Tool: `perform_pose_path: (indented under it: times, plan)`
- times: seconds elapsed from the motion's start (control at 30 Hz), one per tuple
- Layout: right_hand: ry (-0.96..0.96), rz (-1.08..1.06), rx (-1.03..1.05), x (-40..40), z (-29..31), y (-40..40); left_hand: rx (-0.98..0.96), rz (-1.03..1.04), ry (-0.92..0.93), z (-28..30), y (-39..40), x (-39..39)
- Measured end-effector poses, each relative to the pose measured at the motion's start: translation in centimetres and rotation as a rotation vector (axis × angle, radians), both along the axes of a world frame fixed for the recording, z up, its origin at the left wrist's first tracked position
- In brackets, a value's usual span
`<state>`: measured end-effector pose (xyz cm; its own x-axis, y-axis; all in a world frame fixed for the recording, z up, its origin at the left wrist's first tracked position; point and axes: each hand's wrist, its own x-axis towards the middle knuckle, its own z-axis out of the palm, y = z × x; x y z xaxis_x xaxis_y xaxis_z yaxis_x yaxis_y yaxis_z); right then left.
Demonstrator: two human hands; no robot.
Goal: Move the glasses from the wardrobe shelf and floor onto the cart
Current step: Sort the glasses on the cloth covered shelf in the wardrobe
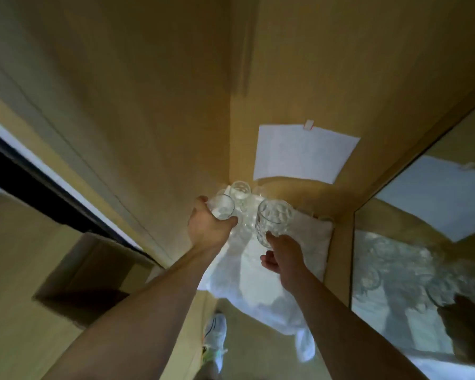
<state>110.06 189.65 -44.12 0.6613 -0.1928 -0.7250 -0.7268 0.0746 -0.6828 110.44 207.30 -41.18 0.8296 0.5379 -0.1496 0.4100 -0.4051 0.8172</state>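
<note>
Reaching into the corner of the wardrobe, I have both hands among a cluster of glasses standing on a white lace cloth (pixel 307 237) that covers the shelf and hangs over its front edge. My left hand (pixel 207 227) wraps a plain clear tumbler (pixel 222 208), thumb across its near wall and the other fingers curled round the far side; I judge this grasp suits a short, straight-sided glass that could slip. My right hand (pixel 281 252) holds a dimpled stemmed goblet (pixel 273 218) from below, fingers closed round the base of its bowl or the stem; I cannot tell which. The bowl tilts a little toward me, so I take it as lifted rather than standing.

Behind the tumbler a wine glass (pixel 239 191) stands upright near the corner, and more clear glassware sits around it, too blurred and see-through to count. Every glass I can make out looks empty, though I cannot be sure.

A white paper sheet (pixel 305 153) is taped to the wardrobe's back wall above the shelf, and a mirror panel (pixel 422 256) on the right reflects cloth and glasses. A white sneaker (pixel 215 335) shows on the floor below. The cart is out of view, so I judge carrying comes next.
</note>
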Motion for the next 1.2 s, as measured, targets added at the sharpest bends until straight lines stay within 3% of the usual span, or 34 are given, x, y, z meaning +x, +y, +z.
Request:
perform_pose_path:
  times: [0.13, 0.27, 0.5, 0.7, 1.2]
  plan:
    - [-0.176, 0.057, 0.024, -0.9, 7.4, -0.8, -0.002, 0.022, -0.066, 7.8, -0.2, -0.8]
    - [-0.389, 0.139, -0.013, -2.7, 14.6, -1.6, 0.000, 0.045, -0.252, 15.1, -0.7, -2.9]
    - [-0.623, 0.218, -0.105, -6.0, 23.4, -2.3, -0.120, 0.066, -0.527, 23.7, -1.6, -7.7]
    - [-0.750, 0.244, -0.227, -9.5, 27.6, -2.1, -0.163, 0.001, -0.644, 27.6, -1.3, -11.3]
    - [-0.820, 0.098, -0.194, -18.7, 30.4, 2.7, -0.316, -0.226, -0.728, 30.7, 3.9, -19.5]
